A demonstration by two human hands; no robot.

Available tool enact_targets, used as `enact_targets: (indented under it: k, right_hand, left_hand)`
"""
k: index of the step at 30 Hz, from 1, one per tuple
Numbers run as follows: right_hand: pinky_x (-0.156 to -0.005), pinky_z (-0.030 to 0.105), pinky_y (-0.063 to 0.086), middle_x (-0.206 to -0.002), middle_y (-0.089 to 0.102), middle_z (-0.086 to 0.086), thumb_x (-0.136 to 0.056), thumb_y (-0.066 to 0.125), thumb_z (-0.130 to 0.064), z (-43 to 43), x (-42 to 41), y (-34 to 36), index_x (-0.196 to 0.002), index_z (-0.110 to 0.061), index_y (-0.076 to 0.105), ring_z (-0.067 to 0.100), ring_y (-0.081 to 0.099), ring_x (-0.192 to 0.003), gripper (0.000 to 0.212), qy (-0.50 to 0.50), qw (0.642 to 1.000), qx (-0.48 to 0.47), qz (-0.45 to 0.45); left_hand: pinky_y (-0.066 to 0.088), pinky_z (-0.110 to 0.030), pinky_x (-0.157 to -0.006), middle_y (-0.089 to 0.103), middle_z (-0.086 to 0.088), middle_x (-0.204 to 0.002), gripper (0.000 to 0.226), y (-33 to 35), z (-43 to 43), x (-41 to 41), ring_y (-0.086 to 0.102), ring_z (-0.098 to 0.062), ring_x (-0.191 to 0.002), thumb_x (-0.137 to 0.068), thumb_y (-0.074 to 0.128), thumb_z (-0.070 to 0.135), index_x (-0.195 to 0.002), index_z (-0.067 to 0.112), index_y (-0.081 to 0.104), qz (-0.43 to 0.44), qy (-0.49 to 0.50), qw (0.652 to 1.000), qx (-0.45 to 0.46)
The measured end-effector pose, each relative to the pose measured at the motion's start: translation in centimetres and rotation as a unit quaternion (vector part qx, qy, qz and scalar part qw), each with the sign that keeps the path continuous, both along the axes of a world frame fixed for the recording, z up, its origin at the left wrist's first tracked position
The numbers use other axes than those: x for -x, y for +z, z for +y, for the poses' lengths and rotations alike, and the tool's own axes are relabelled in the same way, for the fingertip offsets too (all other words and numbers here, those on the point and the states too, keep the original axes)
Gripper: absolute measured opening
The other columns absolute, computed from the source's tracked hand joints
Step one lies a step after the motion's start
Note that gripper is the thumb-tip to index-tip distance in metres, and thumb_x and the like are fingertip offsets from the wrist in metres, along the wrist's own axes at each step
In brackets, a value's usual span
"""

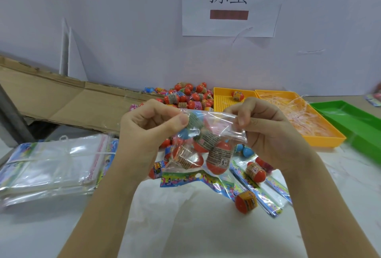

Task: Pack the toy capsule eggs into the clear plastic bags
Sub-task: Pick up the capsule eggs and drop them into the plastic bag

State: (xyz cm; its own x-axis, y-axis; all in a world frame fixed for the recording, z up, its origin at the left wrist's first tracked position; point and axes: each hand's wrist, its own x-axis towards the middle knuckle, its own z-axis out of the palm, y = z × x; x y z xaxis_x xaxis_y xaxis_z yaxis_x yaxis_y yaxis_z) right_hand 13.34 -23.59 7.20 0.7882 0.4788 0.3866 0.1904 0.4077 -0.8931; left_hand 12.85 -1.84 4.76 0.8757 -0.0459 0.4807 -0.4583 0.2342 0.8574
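Spillage is risked should either pinch slacken. The clear plastic bag is pinched by left hand and right hand; capsule eggs are hung below the fingers.

White table: bag stack, eggs, trays

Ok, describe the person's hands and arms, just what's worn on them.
Nothing is worn. The left hand and right hand have no gloves or rings, and nails look short and unpainted. The left forearm and right forearm show no sleeve, watch or bracelet down to the frame's edge.
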Motion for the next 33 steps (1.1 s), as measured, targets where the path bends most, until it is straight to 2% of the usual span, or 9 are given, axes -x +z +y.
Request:
enact_targets:
  k: [2, 6, 10, 14, 18, 22, 25, 29, 33]
  right_hand:
    - [-0.062, 0.026, 0.056, -0.086, 0.069, 0.006, -0.068, 0.081, -0.022, -0.1, 0.0, 0.0, -0.067, -0.015, 0.067, 0.018, 0.066, -0.072, 0.016, -0.006, 1.000, 0.008, 0.005]
    - [-0.062, 0.028, 0.058, -0.091, 0.070, 0.008, -0.069, 0.081, -0.021, -0.4, 0.0, 0.0, -0.068, -0.014, 0.067, 0.021, 0.068, -0.073, 0.015, -0.001, 1.000, 0.011, 0.005]
    - [-0.062, 0.030, 0.058, -0.092, 0.069, 0.009, -0.071, 0.079, -0.019, -0.5, -0.1, 0.1, -0.069, -0.013, 0.067, 0.022, 0.069, -0.074, 0.014, 0.004, 1.000, 0.006, -0.001]
    - [-0.063, 0.030, 0.059, -0.094, 0.070, 0.008, -0.071, 0.079, -0.018, -0.7, 0.0, 0.1, -0.070, -0.013, 0.068, 0.023, 0.071, -0.075, 0.013, 0.010, 1.000, -0.002, -0.001]
    - [-0.067, 0.032, 0.059, -0.096, 0.071, 0.006, -0.070, 0.081, -0.019, -0.8, 0.0, 0.1, -0.070, -0.012, 0.069, 0.023, 0.072, -0.079, 0.013, 0.002, 1.000, 0.001, 0.006]
    - [-0.064, 0.031, 0.058, -0.092, 0.071, 0.004, -0.061, 0.084, -0.021, -0.6, 0.0, 0.1, -0.066, -0.013, 0.069, 0.018, 0.070, -0.077, 0.018, -0.025, 0.999, 0.002, 0.022]
    - [-0.063, 0.033, 0.059, -0.092, 0.071, 0.004, -0.060, 0.083, -0.013, -0.6, 0.1, 0.2, -0.063, -0.014, 0.068, 0.018, 0.069, -0.074, 0.016, -0.052, 0.998, 0.017, 0.030]
    - [-0.060, 0.034, 0.060, -0.089, 0.070, 0.004, -0.070, 0.057, 0.003, -0.5, 0.0, 0.2, -0.058, -0.015, 0.066, 0.019, 0.064, -0.069, 0.024, -0.090, 0.994, 0.028, 0.058]
    - [-0.062, 0.033, 0.060, -0.089, 0.070, 0.005, -0.071, 0.056, 0.003, -0.4, 0.0, 0.1, -0.059, -0.013, 0.067, 0.021, 0.069, -0.073, 0.023, -0.083, 0.994, 0.042, 0.061]
  left_hand:
    - [0.055, -0.021, -0.061, 0.072, 0.006, -0.070, 0.013, 0.0, 0.0, -0.1, 0.067, -0.009, -0.065, -0.059, 0.083, 0.023, -0.071, 0.026, 0.078, 0.015, -0.015, 1.000, 0.016]
    - [0.057, -0.020, -0.064, 0.071, 0.004, -0.074, 0.047, 0.2, -0.1, -0.3, 0.069, -0.008, -0.071, -0.063, 0.081, 0.000, -0.103, 0.024, 0.076, 0.073, -0.067, 0.992, 0.081]
    - [0.057, -0.021, -0.059, 0.075, -0.002, -0.087, 0.066, 0.5, 0.4, -0.2, 0.071, -0.011, -0.071, -0.072, 0.079, 0.017, -0.133, 0.013, 0.054, 0.159, -0.120, 0.979, 0.037]
    - [0.061, -0.026, -0.066, 0.075, -0.015, -0.101, 0.043, 0.4, 0.6, -0.2, 0.074, -0.017, -0.075, -0.075, 0.075, 0.024, -0.113, 0.006, 0.071, 0.207, -0.145, 0.966, 0.046]
    - [0.056, -0.019, -0.052, 0.076, -0.004, -0.075, 0.022, 0.1, 0.5, -0.5, 0.069, -0.007, -0.057, -0.063, 0.072, 0.023, -0.081, 0.014, 0.080, 0.211, -0.101, 0.968, 0.086]
    - [0.053, -0.016, -0.047, 0.070, 0.003, -0.059, 0.021, 0.3, 0.2, -0.4, 0.064, -0.003, -0.048, -0.052, 0.075, 0.026, -0.071, 0.019, 0.080, 0.206, -0.080, 0.970, 0.100]
    - [0.056, -0.020, -0.053, 0.075, 0.000, -0.073, 0.015, 0.5, 0.0, -0.6, 0.070, -0.008, -0.058, -0.073, 0.069, 0.022, -0.083, 0.017, 0.080, 0.220, -0.071, 0.967, 0.105]
    - [0.050, -0.052, -0.095, 0.070, -0.018, -0.117, 0.072, 0.3, 0.2, -0.5, 0.066, -0.036, -0.108, -0.073, 0.050, 0.052, -0.128, 0.008, 0.060, 0.285, -0.110, 0.942, 0.142]
    - [0.053, -0.046, -0.084, 0.072, -0.017, -0.111, 0.085, 0.4, -0.7, -0.3, 0.070, -0.037, -0.100, -0.071, 0.051, 0.070, -0.130, 0.010, 0.059, 0.278, -0.121, 0.952, 0.042]
